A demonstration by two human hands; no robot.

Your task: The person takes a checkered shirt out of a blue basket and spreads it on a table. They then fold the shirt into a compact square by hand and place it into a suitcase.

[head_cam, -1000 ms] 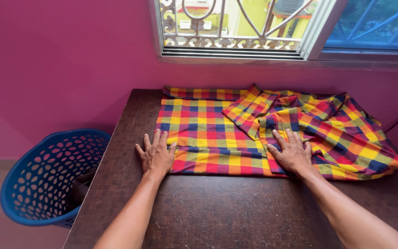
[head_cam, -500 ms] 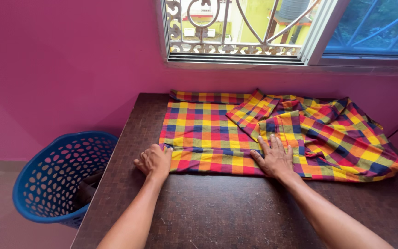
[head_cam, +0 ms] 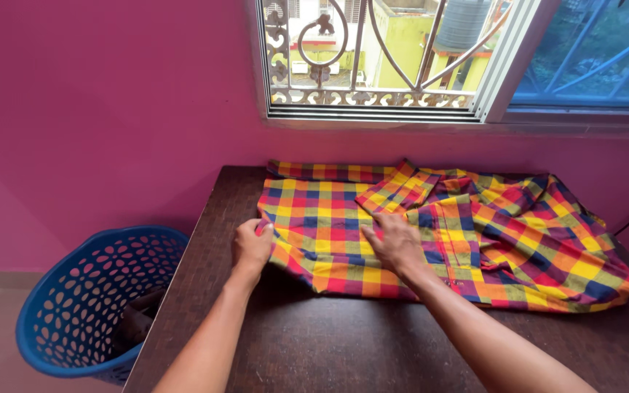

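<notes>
Here the left hand [head_cam: 251, 246] grips the checked shirt's [head_cam: 431, 233] edge.

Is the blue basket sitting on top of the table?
No, the blue basket stands on the floor to the left of the dark table, below its edge, while only the checked shirt lies on the tabletop.

The shirt [head_cam: 460, 233] lies on the table [head_cam: 343, 342], under both hands: the left hand [head_cam: 251, 246] at its left edge, the right hand [head_cam: 394, 244] further in. A basket [head_cam: 81, 306] sits on the floor, left of the left hand. A window [head_cam: 402, 58] is beyond both hands.
</notes>
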